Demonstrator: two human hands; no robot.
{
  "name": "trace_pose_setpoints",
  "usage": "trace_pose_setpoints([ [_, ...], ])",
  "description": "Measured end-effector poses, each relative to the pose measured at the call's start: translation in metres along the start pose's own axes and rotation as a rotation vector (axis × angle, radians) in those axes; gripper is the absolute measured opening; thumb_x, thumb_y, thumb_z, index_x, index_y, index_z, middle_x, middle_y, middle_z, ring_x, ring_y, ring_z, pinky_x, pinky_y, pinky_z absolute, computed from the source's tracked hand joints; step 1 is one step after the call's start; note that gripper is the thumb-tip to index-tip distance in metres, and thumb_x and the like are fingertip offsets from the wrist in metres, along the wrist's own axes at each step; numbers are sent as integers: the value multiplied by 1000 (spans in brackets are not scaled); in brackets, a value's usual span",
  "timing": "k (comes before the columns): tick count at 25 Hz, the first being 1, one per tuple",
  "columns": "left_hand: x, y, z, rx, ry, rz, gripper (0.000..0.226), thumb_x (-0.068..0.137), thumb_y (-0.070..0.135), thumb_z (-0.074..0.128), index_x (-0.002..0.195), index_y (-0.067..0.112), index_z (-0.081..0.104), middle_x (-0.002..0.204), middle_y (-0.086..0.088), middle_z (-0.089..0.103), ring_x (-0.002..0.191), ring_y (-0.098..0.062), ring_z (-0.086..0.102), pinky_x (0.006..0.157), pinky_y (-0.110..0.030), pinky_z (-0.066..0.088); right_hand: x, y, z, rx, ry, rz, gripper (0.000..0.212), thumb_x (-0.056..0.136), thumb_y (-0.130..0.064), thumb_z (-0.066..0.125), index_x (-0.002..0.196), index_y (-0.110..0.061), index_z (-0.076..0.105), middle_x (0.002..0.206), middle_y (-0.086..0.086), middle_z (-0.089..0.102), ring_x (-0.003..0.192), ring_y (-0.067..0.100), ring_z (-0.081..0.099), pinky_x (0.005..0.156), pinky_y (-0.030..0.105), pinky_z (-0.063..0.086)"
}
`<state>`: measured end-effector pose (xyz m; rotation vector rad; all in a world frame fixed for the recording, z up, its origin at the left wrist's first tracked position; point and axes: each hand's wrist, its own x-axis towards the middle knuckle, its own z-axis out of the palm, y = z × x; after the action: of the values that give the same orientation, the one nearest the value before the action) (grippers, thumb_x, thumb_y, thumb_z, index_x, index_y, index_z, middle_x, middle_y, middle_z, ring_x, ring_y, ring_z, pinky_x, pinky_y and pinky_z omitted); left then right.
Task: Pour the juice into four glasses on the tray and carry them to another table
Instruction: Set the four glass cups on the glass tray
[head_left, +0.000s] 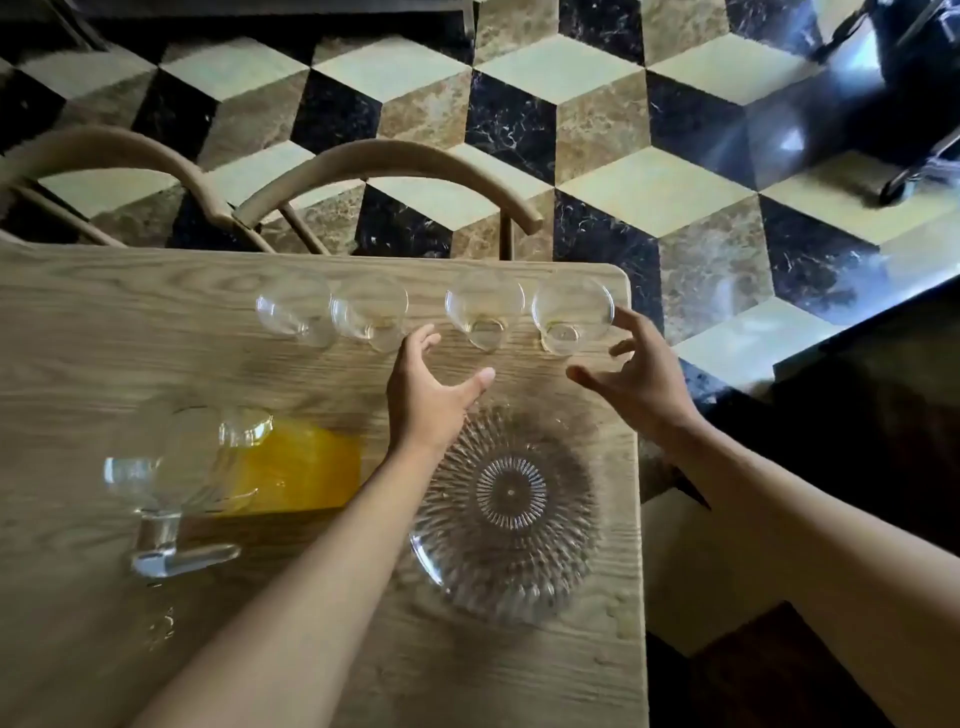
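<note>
Head view is looking down on a wooden table (104, 332). Four empty glasses (485, 312) are standing in a row along the table's far edge, in the upper middle of the frame. The left hand (428, 384) is reaching toward the gap between the second and third glass, fingers spread and holding nothing. The right hand (636, 374) is hovering just beside the rightmost glass (571, 314), fingers loosely splayed, also gripping nothing. A clear ribbed glass tray (511, 587) is lying at centre right, below the hands. A glass jug (218, 467) holding orange juice (301, 467) is sitting at lower left.
</note>
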<state>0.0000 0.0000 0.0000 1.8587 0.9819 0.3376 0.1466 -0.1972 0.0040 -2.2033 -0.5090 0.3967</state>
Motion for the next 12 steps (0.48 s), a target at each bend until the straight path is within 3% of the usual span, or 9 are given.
trace_pose_setpoints([
  [4, 18, -3, 18, -25, 4, -25, 86, 70, 27, 95, 142, 18, 50, 134, 8, 54, 128, -11, 52, 110, -23, 37, 25, 10, 3, -19, -30, -25, 86, 67, -33, 93, 141, -21, 51, 119, -11, 58, 82, 6, 55, 64, 3, 38],
  [7, 25, -3, 28, -35, 30, -69, 96, 70, 29, 96, 150, 15, 43, 144, 1, 53, 131, -13, 48, 110, -24, 37, 28, 9, 9, 75, -45, -24, 85, 65, -26, 94, 140, -21, 54, 114, -22, 59, 90, -14, 59, 74, 0, 40],
  [8, 25, -2, 32, -48, 24, -91, 100, 69, 29, 96, 152, 14, 41, 150, -3, 51, 131, -14, 47, 110, -25, 38, 29, 11, 10, 100, -64, -13, 84, 66, -23, 95, 140, -19, 54, 118, -22, 59, 94, -20, 57, 78, -4, 37],
  [12, 28, -4, 43, -120, 5, -129, 109, 67, 31, 97, 155, 9, 36, 159, -13, 45, 140, -17, 45, 112, -27, 38, 32, 11, 13, 141, -67, 4, 82, 68, -21, 94, 140, -13, 56, 130, -7, 62, 100, -19, 57, 83, -5, 36],
])
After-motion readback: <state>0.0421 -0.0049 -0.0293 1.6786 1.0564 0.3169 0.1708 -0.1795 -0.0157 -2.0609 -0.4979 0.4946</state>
